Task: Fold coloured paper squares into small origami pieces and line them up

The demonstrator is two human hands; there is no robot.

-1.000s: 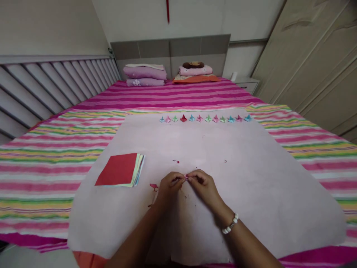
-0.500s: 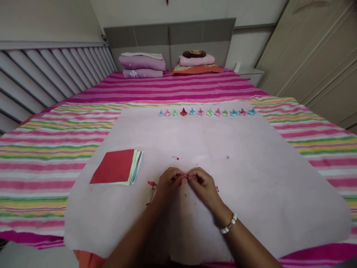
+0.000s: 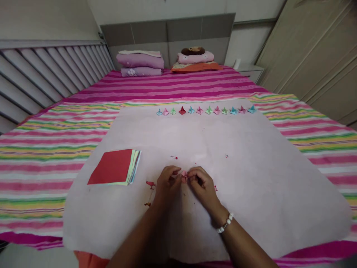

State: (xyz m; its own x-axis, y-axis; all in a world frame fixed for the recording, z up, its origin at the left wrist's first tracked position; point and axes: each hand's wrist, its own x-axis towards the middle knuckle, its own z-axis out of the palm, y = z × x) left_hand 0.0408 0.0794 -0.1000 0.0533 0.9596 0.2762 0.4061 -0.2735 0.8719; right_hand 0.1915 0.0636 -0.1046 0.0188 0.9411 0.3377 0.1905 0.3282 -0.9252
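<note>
A small piece of pink folded paper [image 3: 183, 177] is held up between my hands, just above the large pale sheet [image 3: 251, 167]. My right hand [image 3: 203, 185] pinches its right side between thumb and forefinger. At its left edge, my left hand [image 3: 168, 186] is curled with thumb and fingertips against the paper; the exact contact is too small to see clearly. Left of that hand lie a small red bird-shaped piece [image 3: 151, 184] and a brown one [image 3: 147, 204]. A small red piece [image 3: 215, 188] shows partly from behind my right hand.
A stack of coloured paper [image 3: 111, 167], red on top, lies to the left. Along the far edge stands a row of several small folded paper pieces [image 3: 199, 110]. A safety pin [image 3: 174, 157] and dark scraps [image 3: 227, 156] dot the sheet. Folded bedding [image 3: 141, 61] sits by the headboard.
My left forefinger and thumb have parted a little, and more of the pink folded paper shows between my hands. My right hand keeps its pinch. The view has shifted slightly.
</note>
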